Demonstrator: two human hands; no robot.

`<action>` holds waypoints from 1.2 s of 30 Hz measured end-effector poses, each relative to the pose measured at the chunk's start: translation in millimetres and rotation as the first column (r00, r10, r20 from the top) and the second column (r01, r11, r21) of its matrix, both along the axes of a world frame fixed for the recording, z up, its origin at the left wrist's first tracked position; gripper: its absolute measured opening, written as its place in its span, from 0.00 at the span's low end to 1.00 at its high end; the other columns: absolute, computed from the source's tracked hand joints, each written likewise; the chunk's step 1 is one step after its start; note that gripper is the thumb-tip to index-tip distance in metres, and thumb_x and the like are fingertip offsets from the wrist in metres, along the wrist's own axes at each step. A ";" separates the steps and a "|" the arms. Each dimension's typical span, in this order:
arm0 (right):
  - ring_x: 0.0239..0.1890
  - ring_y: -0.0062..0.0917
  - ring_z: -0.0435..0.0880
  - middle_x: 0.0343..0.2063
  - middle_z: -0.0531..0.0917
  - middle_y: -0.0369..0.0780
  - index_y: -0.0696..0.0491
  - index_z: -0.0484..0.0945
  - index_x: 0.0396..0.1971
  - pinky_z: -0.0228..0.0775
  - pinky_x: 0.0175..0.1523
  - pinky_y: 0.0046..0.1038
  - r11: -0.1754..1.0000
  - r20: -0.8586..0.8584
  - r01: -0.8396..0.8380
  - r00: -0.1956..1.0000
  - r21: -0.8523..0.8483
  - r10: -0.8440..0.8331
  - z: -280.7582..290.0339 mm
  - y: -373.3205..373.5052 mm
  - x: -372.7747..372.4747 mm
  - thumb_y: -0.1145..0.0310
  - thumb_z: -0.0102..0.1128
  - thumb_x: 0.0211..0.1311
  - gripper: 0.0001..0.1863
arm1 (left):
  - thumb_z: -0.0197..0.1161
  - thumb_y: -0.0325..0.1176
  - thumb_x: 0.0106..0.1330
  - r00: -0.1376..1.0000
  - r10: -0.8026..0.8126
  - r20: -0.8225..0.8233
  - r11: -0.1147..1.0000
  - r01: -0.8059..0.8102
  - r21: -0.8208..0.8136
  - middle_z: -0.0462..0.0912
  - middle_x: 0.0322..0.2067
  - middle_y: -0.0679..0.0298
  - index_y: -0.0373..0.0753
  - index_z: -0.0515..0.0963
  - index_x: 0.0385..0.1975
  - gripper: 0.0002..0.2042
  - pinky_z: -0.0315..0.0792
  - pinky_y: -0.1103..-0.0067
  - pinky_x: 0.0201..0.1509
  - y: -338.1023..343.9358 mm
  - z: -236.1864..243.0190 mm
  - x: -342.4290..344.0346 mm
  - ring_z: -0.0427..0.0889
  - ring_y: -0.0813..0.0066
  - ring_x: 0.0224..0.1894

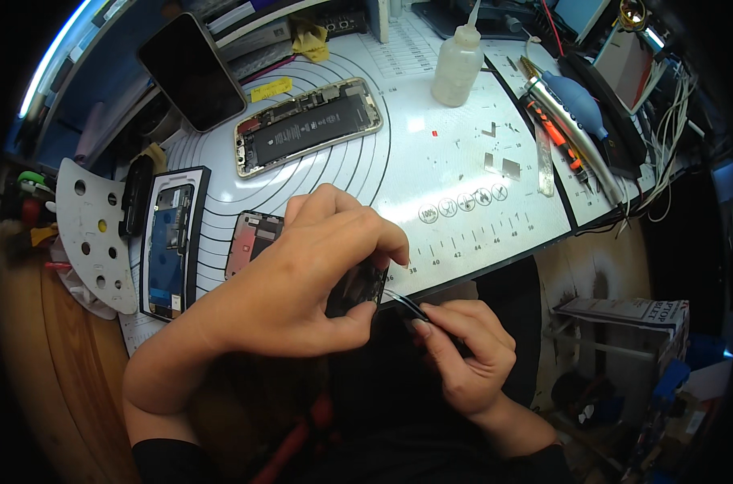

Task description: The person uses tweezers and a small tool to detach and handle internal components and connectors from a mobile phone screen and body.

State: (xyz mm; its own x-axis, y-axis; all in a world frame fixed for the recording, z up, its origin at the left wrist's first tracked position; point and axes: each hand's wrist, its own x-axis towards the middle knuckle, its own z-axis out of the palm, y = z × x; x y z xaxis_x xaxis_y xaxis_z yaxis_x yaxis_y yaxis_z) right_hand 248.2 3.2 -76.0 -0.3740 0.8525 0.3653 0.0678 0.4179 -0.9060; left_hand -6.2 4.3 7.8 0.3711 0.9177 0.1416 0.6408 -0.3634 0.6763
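Observation:
My left hand point(302, 270) curls over a dark phone part point(357, 286) at the front edge of the mat, thumb and fingers gripping its sides. A pinkish metal-backed phone screen point(244, 246) shows beyond that hand; the hand hides whether the two are one piece. Thin dark tweezers point(407, 305) are pinched in my right hand point(471, 355), their tips close to the part's right end. Farther back lies an opened phone point(310, 127) with its black battery exposed.
A boxed phone screen point(169, 242) lies at left, beside a white holed plate point(96, 234). Behind stands a dark-screened phone point(192, 73). A squeeze bottle point(458, 68), small metal shields point(502, 165), an orange screwdriver point(556, 141) and a blue air blower point(576, 103) are toward the right.

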 end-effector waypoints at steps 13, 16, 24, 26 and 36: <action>0.40 0.30 0.89 0.38 0.90 0.45 0.62 0.91 0.45 0.80 0.47 0.28 0.991 0.179 0.122 0.975 0.049 -0.129 18.7 0.5 73.2 0.83 0.77 0.59 0.13 | 0.79 0.37 0.51 0.974 0.162 -0.157 0.961 -0.119 0.248 0.81 0.62 0.58 0.42 0.82 0.52 0.26 0.61 0.61 0.73 -14.5 44.1 -2.2 0.73 0.53 0.63; 0.39 0.29 0.88 0.38 0.90 0.45 0.62 0.91 0.45 0.79 0.46 0.26 0.986 0.191 0.169 0.968 -0.012 -0.164 14.5 2.0 96.7 0.83 0.76 0.60 0.12 | 0.81 0.39 0.51 0.958 0.266 -0.103 0.910 -0.215 0.354 0.85 0.57 0.54 0.39 0.83 0.49 0.25 0.71 0.60 0.65 -47.5 79.2 4.1 0.80 0.51 0.58; 0.30 0.18 0.83 0.39 0.88 0.41 0.61 0.90 0.46 0.75 0.35 0.20 0.975 0.088 0.187 0.980 -0.123 -0.177 0.4 7.7 124.6 0.84 0.72 0.65 0.11 | 0.75 0.25 0.69 0.910 -0.037 0.413 0.984 0.106 -0.144 0.91 0.41 0.56 0.32 0.86 0.48 0.11 0.84 0.72 0.40 -159.3 79.1 43.5 0.90 0.61 0.37; 0.30 0.18 0.83 0.39 0.87 0.41 0.61 0.90 0.46 0.75 0.35 0.20 0.980 0.095 0.173 0.982 -0.101 -0.164 0.9 9.1 129.5 0.84 0.72 0.65 0.11 | 0.67 0.33 0.77 0.926 0.135 0.354 0.830 0.089 -0.550 0.89 0.36 0.58 0.36 0.85 0.48 0.08 0.83 0.70 0.41 -169.6 34.3 50.8 0.90 0.58 0.36; 0.30 0.17 0.83 0.40 0.87 0.41 0.61 0.90 0.47 0.74 0.34 0.19 0.991 0.048 0.038 0.998 -0.131 -0.032 9.0 18.5 136.8 0.85 0.72 0.66 0.11 | 0.66 0.38 0.73 0.836 0.356 -0.418 -0.488 -0.216 -0.846 0.87 0.59 0.47 0.35 0.77 0.69 0.26 0.90 0.53 0.46 -385.2 -274.2 150.4 0.94 0.52 0.46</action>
State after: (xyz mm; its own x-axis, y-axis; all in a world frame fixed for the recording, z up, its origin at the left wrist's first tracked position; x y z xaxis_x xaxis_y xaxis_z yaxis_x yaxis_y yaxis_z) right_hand 384.9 21.6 -67.0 -0.3564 0.9049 0.2325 0.1227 0.2920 -0.9485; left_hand 144.1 -380.9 -266.4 0.0408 -0.2026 -0.9784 0.2725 0.9443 -0.1842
